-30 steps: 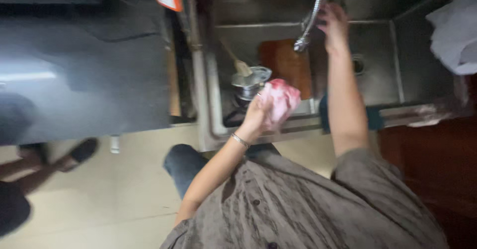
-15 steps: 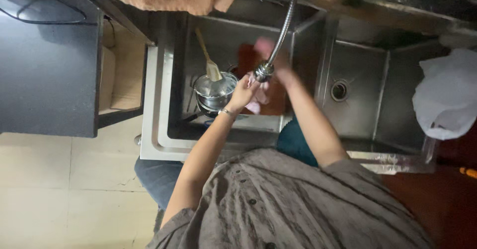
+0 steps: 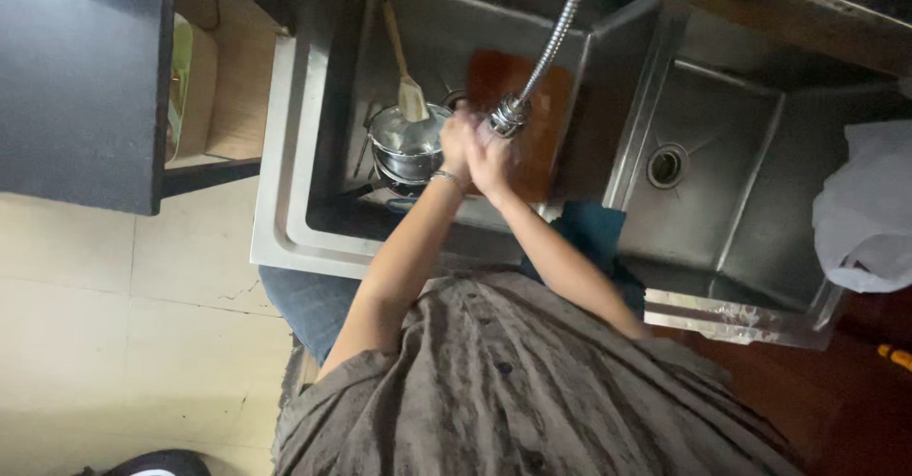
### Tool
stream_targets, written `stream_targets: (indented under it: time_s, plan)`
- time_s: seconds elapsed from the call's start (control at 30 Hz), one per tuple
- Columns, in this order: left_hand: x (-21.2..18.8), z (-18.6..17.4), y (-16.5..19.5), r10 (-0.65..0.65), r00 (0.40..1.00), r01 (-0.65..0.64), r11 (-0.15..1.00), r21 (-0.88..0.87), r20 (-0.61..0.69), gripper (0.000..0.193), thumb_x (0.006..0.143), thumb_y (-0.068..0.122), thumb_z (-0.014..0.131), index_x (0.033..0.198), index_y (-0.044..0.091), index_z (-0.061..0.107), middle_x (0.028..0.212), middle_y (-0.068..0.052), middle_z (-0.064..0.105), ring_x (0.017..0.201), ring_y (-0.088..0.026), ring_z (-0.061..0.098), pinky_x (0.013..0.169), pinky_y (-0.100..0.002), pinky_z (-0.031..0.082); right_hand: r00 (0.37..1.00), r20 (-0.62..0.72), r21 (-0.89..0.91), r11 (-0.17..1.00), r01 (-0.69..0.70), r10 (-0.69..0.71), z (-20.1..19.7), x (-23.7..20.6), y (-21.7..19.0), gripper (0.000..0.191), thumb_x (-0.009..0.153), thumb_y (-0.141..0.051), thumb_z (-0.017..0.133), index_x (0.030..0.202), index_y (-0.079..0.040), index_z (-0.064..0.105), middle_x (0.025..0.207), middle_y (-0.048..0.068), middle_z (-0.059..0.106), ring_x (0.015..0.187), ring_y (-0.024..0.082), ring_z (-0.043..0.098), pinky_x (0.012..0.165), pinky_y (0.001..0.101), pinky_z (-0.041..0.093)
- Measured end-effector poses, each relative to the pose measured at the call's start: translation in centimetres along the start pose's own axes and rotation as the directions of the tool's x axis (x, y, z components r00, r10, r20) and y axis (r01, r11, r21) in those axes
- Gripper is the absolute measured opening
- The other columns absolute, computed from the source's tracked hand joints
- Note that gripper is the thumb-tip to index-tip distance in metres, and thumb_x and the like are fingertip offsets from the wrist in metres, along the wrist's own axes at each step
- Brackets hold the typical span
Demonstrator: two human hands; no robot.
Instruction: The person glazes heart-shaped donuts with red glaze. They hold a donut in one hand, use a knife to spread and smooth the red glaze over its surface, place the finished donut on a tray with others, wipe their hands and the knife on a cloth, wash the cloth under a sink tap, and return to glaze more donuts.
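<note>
My left hand point(image 3: 456, 142), with a thin bracelet at the wrist, and my right hand point(image 3: 491, 160) are pressed together directly under the spray head point(image 3: 510, 115) of a flexible metal faucet hose point(image 3: 558, 31). Both hands hover over the left basin of a steel double sink point(image 3: 328, 167). The fingers are closed against each other, and whether anything lies between them is hidden. Just left of my hands stands a steel pot point(image 3: 404, 148) with a wooden spatula point(image 3: 408, 91) leaning in it. A brown cutting board point(image 3: 546, 148) lies behind my hands.
The right basin point(image 3: 722, 219) has a round drain point(image 3: 665, 164). A white plastic bag point(image 3: 866, 212) sits at the far right, and crumpled foil point(image 3: 722, 311) lies on the sink's front edge. A dark counter point(image 3: 76, 77) stands at left above a tiled floor point(image 3: 114, 324).
My right hand came down from the faucet to meet my left hand under the spray head. The pink thing my left hand held earlier is no longer visible. The camera view shifted.
</note>
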State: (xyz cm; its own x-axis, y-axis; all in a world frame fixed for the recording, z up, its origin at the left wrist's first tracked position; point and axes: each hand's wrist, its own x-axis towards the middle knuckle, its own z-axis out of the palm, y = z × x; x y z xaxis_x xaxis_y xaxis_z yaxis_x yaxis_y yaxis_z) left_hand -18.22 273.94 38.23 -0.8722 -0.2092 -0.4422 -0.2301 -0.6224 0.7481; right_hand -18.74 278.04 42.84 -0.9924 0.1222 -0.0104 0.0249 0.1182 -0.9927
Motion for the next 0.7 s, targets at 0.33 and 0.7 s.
stream_targets:
  time_s: [0.33,0.7]
  plan:
    - [0.2,-0.7,3.8,-0.245,0.966,0.258,0.938,-0.233,0.082,0.044,0.101,0.041,0.052,0.114,0.003,0.070,0.099,-0.006,0.076,0.085,-0.014,0.071,0.077,-0.030,0.059,0.990,0.139,-0.291,0.956,0.013,0.029,2.6,1.7,-1.3,0.035,0.112,-0.036,0.055,0.117,-0.004,0.070,0.109,0.008,0.072,0.105,0.022,0.065,0.097,0.0400,0.050]
    - [-1.7,-1.8,6.6,-0.228,0.910,0.132,0.952,0.278,0.348,0.047,0.101,0.047,0.054,0.106,0.005,0.074,0.088,0.000,0.073,0.073,-0.007,0.061,0.058,-0.022,0.047,0.944,0.317,-0.031,0.996,-0.088,0.093,-2.0,2.5,-3.0,0.030,0.108,-0.031,0.059,0.117,-0.004,0.068,0.107,0.007,0.071,0.104,0.021,0.065,0.096,0.0391,0.051]
